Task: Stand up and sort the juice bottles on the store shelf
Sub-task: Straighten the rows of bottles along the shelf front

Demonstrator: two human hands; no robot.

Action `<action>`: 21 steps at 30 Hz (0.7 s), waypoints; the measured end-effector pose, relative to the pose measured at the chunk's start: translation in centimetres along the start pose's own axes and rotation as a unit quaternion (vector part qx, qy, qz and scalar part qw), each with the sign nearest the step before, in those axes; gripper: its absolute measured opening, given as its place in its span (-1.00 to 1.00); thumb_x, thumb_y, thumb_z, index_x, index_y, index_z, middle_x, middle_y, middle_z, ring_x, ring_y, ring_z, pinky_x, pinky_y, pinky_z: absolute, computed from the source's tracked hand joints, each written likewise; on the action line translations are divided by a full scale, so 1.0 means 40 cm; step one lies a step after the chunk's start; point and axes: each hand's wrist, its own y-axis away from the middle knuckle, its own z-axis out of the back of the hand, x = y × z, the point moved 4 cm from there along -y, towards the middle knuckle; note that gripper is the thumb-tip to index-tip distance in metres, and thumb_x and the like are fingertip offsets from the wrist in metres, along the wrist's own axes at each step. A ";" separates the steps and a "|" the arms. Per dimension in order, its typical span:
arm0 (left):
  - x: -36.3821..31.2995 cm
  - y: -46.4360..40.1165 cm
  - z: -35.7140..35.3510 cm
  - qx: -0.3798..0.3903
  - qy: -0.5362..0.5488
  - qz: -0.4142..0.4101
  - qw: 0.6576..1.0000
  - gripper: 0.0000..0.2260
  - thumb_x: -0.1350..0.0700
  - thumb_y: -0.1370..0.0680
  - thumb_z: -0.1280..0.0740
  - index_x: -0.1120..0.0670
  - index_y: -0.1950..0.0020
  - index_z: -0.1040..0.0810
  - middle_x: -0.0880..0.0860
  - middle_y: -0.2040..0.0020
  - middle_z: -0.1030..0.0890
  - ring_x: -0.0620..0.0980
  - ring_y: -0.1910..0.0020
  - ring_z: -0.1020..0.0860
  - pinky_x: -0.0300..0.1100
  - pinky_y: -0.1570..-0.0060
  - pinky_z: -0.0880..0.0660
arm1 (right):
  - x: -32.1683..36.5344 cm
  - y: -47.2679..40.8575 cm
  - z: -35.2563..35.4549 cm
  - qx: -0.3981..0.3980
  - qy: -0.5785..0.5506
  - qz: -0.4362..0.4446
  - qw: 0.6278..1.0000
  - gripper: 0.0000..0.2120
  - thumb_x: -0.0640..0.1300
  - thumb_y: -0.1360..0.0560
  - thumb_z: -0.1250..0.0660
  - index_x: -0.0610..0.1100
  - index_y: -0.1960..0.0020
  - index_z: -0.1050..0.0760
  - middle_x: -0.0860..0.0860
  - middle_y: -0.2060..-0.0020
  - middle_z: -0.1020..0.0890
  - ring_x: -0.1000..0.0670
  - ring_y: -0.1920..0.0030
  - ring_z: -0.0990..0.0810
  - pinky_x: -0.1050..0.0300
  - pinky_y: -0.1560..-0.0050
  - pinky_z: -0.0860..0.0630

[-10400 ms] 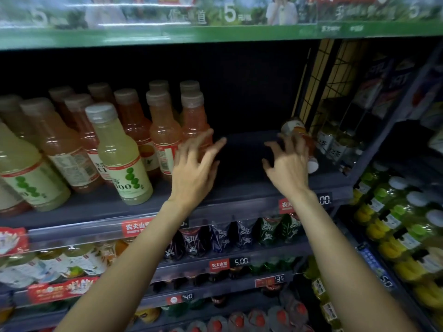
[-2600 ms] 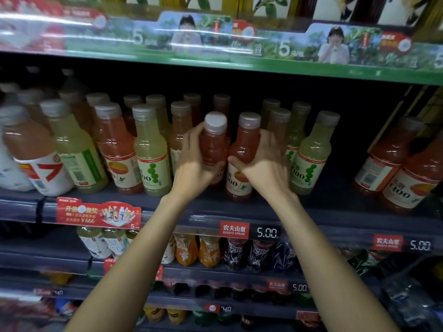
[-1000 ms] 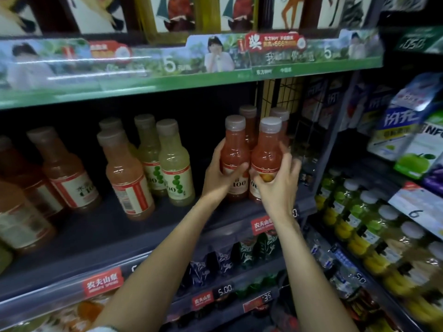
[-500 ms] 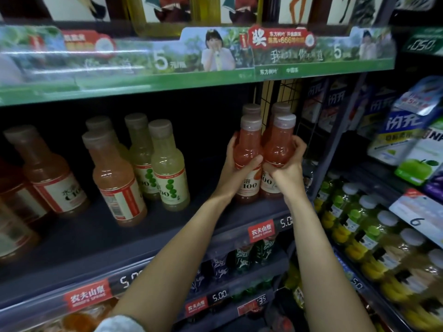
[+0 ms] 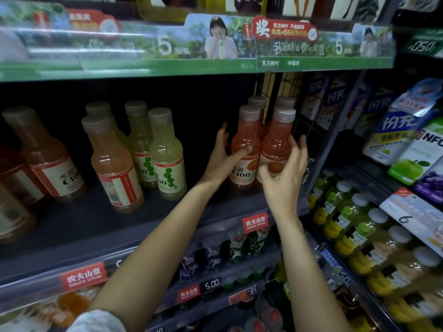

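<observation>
Two red-orange juice bottles stand upright side by side at the right end of the dark shelf (image 5: 167, 219), with two more of the same behind them. My left hand (image 5: 223, 159) holds the left bottle (image 5: 247, 137), thumb across its front and fingers behind it. My right hand (image 5: 285, 180) is in front of the right bottle (image 5: 278, 135) with its fingers spread and loosened, fingertips at the bottle's side. Further left stand pale green juice bottles (image 5: 167, 159) and a peach-coloured bottle (image 5: 112, 164) turned label-sideways.
A black wire divider (image 5: 285, 87) closes the shelf just right of the red bottles. More orange-brown bottles (image 5: 45, 159) stand at the far left. Shelves of green and yellow drinks (image 5: 354, 226) run down the right side, and price strips line the lower shelves.
Both red bottles have been set down at the right end of the shelf beside the divider. My right hand has loosened its grip and spread its fingers.
</observation>
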 end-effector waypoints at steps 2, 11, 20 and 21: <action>-0.026 0.049 0.024 -0.035 -0.010 -0.029 0.999 -0.36 0.12 -0.54 -0.38 -0.03 -0.53 -0.13 0.06 -0.49 -0.28 -0.03 -0.46 -0.26 -0.13 -0.39 -0.24 | 0.027 0.039 0.008 -0.003 0.007 0.043 0.999 -0.48 -0.15 -0.45 -0.33 -0.20 -0.37 -0.29 -0.13 -0.46 -0.18 -0.09 -0.47 -0.14 -0.06 -0.43 -0.22; -0.136 0.373 0.259 -0.020 -0.274 -0.234 0.932 -0.82 0.24 -0.59 -0.31 0.10 -0.17 -0.58 -0.06 -0.04 -0.66 -0.14 -0.09 -0.60 -0.16 -0.10 -0.52 | 0.203 0.216 -0.093 0.211 -0.043 0.166 0.962 -0.75 -0.16 -0.51 -0.24 -0.18 -0.16 -0.51 -0.03 -0.03 -0.59 -0.02 -0.08 -0.55 0.15 -0.09 -0.46; -0.130 0.512 0.606 -0.266 -0.451 -0.215 0.824 -0.77 0.12 -0.56 -0.27 0.17 -0.17 -0.56 -0.04 -0.03 -0.63 -0.07 -0.02 -0.60 -0.27 -0.04 -0.47 | 0.365 0.323 -0.324 0.262 -0.086 0.149 0.949 -0.54 -0.15 -0.45 -0.38 -0.16 -0.31 -0.37 -0.12 -0.19 -0.49 -0.07 -0.22 -0.46 0.03 -0.23 -0.44; -0.119 0.504 0.626 -0.255 -0.460 -0.190 0.829 -0.69 0.05 -0.54 -0.26 0.15 -0.22 -0.52 0.00 -0.07 -0.63 -0.03 -0.05 -0.60 -0.28 -0.04 -0.46 | 0.370 0.324 -0.354 0.263 -0.092 0.138 0.950 -0.44 -0.15 -0.43 -0.39 -0.13 -0.37 -0.29 -0.13 -0.24 -0.47 -0.09 -0.26 -0.46 0.00 -0.27 -0.43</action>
